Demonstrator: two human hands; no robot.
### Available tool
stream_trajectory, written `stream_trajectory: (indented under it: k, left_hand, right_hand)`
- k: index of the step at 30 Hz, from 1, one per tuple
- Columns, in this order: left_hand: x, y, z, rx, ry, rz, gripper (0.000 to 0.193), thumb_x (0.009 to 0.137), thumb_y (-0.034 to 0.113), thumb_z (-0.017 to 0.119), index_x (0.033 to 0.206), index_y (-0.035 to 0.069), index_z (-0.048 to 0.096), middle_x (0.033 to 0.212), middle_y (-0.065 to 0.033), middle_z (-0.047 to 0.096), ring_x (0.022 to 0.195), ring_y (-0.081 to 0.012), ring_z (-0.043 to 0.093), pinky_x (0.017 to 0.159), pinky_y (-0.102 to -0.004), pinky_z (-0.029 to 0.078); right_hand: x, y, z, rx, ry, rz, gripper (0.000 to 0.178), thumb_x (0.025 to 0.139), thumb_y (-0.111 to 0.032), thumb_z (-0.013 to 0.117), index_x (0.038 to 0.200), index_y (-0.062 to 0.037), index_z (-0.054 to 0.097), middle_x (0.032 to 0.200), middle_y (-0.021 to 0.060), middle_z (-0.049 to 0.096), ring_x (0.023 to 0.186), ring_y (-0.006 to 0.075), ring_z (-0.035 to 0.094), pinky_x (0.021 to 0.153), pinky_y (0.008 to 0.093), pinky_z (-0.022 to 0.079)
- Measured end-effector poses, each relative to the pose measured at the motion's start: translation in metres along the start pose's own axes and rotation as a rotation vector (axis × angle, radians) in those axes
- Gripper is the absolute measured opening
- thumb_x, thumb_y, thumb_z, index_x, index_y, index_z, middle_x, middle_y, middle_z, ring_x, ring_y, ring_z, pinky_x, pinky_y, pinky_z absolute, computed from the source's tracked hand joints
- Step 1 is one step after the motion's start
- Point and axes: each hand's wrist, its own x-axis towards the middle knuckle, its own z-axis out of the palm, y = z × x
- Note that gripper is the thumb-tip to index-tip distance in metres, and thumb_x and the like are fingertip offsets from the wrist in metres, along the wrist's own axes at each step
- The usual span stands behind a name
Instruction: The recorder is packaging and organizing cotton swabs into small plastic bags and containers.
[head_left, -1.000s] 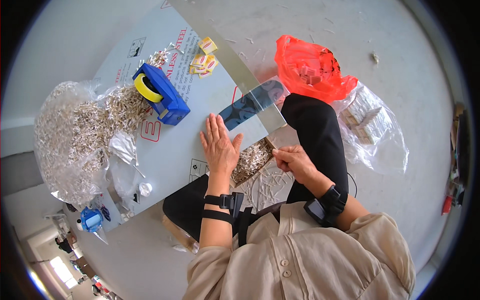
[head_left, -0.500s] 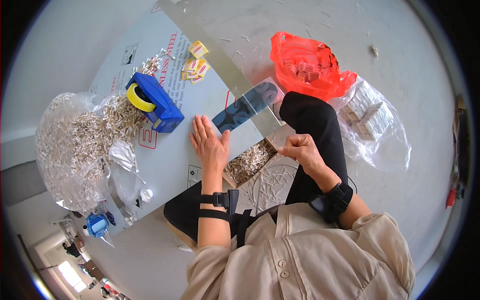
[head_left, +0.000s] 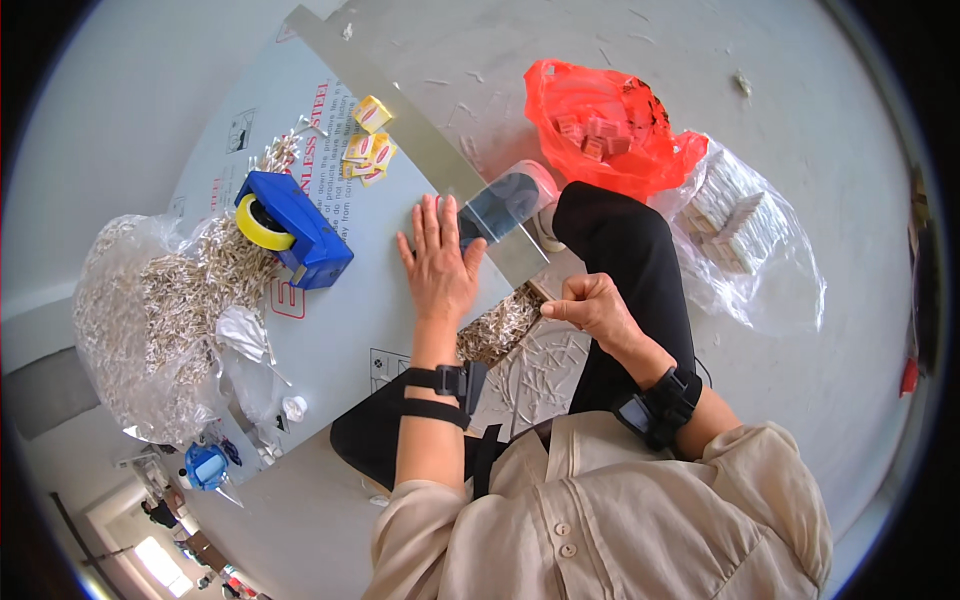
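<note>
My left hand (head_left: 440, 270) lies flat on the film-covered metal sheet (head_left: 345, 310), fingers spread. Its fingers cover part of a dark, glossy, see-through piece (head_left: 510, 205) that reaches past the sheet's edge. My right hand (head_left: 592, 308) is closed, thumb against curled fingers, at the rim of an open tray (head_left: 500, 328) of short thin sticks just below the sheet. Whatever its fingertips hold, if anything, is hidden. Farther left on the sheet stands a blue tape dispenser (head_left: 315, 235) with a yellow roll.
Small yellow-and-white packets (head_left: 368, 152) lie at the sheet's far side. A big clear bag (head_left: 140, 310) spills white-tipped sticks at the left. On the floor to the right are a red plastic bag (head_left: 650, 165) with pink pieces and a clear bag (head_left: 740, 240) of white bundles. Loose sticks litter the floor.
My left hand has slid right and away from me, now over the glossy piece. My right hand has shifted slightly left and down, to the tray's rim. The view has turned a little.
</note>
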Motion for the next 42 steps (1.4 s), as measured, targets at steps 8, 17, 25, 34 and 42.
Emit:
stream_trajectory:
  k: [8, 17, 25, 34, 42]
  left_hand:
    - [0.042, -0.021, 0.004, -0.02, 0.146, -0.02, 0.056, 0.09, 0.041, 0.052, 0.137, 0.011, 0.043, 0.142, -0.0156, 0.04, 0.133, -0.0317, 0.034, 0.106, -0.054, 0.026]
    - [0.098, -0.027, -0.028, -0.25, -0.089, -0.127, 0.042, 0.053, 0.027, 0.087, 0.075, 0.008, 0.056, 0.083, -0.0066, 0.064, 0.089, -0.0302, 0.055, 0.076, -0.0393, 0.044]
    - [0.132, -0.053, -0.033, -0.261, -0.318, -0.098, 0.043, 0.052, 0.035, 0.086, 0.062, 0.007, 0.056, 0.064, -0.01, 0.063, 0.061, -0.0263, 0.061, 0.057, -0.0377, 0.047]
    - [0.137, -0.041, -0.037, -0.211, -0.291, -0.017, 0.042, 0.055, 0.035, 0.085, 0.065, 0.005, 0.057, 0.063, -0.0114, 0.061, 0.06, -0.0276, 0.06, 0.058, -0.0372, 0.046]
    - [0.074, -0.06, -0.02, -0.629, 0.16, -0.107, 0.015, 0.084, 0.013, 0.062, 0.076, 0.0, 0.06, 0.069, -0.0134, 0.062, 0.064, -0.0283, 0.06, 0.061, -0.0377, 0.048]
  right_hand:
    - [0.006, 0.004, 0.006, 0.2, -0.026, 0.086, 0.017, 0.085, -0.011, 0.064, 0.073, 0.0006, 0.064, 0.061, -0.0014, 0.056, 0.056, 0.0043, 0.045, 0.051, 0.022, 0.033]
    - [0.012, -0.004, 0.006, 0.151, -0.02, 0.081, 0.02, 0.085, -0.011, 0.063, 0.069, 0.0017, 0.062, 0.059, -0.0004, 0.054, 0.056, 0.0055, 0.046, 0.052, 0.0233, 0.035]
    - [0.014, -0.002, 0.011, 0.21, 0.008, 0.088, 0.021, 0.086, -0.012, 0.062, 0.069, 0.0008, 0.061, 0.06, -0.001, 0.054, 0.055, 0.0051, 0.044, 0.05, 0.0231, 0.032]
    - [0.016, 0.002, 0.007, 0.201, 0.02, 0.092, 0.017, 0.089, -0.01, 0.061, 0.077, 0.001, 0.064, 0.063, 0.0009, 0.056, 0.052, 0.0034, 0.039, 0.048, 0.0192, 0.028]
    - [0.057, -0.037, 0.011, -0.063, 0.028, -0.135, 0.013, 0.088, -0.005, 0.056, 0.079, 0.0028, 0.062, 0.064, 0.0029, 0.057, 0.058, 0.0075, 0.049, 0.053, 0.0219, 0.038]
